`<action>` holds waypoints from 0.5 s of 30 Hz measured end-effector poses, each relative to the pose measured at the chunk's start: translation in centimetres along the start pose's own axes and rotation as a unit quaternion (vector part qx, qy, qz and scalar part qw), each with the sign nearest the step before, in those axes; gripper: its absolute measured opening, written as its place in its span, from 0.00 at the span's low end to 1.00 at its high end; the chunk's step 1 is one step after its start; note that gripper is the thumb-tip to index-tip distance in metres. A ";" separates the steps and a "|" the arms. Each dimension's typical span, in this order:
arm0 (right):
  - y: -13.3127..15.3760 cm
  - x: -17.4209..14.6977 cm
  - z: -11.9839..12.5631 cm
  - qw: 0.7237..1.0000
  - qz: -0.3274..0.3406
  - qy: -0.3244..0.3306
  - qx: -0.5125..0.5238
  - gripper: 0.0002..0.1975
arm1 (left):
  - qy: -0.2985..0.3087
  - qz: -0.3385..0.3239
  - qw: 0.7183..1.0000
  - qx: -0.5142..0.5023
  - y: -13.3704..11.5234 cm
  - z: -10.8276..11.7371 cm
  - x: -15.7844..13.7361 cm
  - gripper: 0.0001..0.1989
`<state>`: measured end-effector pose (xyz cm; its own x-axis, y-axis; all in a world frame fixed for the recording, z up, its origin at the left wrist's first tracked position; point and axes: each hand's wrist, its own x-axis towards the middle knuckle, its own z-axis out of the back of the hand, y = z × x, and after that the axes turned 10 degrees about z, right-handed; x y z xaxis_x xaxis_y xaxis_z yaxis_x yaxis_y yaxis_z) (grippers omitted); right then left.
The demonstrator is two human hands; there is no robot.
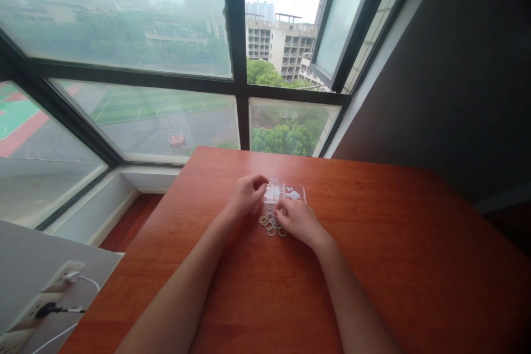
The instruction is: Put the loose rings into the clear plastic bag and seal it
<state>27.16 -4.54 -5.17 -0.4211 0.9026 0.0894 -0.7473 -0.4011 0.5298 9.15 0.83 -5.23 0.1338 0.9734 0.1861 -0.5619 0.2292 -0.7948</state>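
A small clear plastic case [272,194] lies on the table, with pale pieces visible in its right part. My left hand [246,194] is at the case's left edge, its fingers curled and closed against it. Just in front of the case lies a loose cluster of several small pale rings [271,227], some overlapping. My right hand [299,220] is closed in a pinch beside the rings, near the front edge of the case. What its fingertips hold, if anything, is too small to make out.
The reddish-brown wooden table [373,265] reaches to the dark-framed windows [238,86], one pane of which stands open. A dark wall [448,99] rises at the right. At lower left, plugs and cables sit in a wall socket strip [45,301].
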 end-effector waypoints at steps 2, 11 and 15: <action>-0.5 0.1 0.2 0.999 0.004 -0.025 0.043 0.05 | 0.002 -0.003 1.000 -0.006 0.1 0.0 0.0 0.08; -1.5 0.3 0.5 0.961 0.004 -0.097 0.261 0.10 | 0.061 -0.035 0.996 -0.051 -1.6 -0.3 -0.5 0.08; -2.0 0.6 0.0 0.933 -0.006 -0.110 0.344 0.13 | 0.120 -0.059 0.988 -0.072 -2.5 -0.4 -0.8 0.08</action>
<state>28.44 -3.22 -6.21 -0.2429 0.9472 0.2095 -0.2136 -0.2629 0.9409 10.76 -0.55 -3.62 0.3906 0.9076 0.1540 -0.4110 0.3216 -0.8530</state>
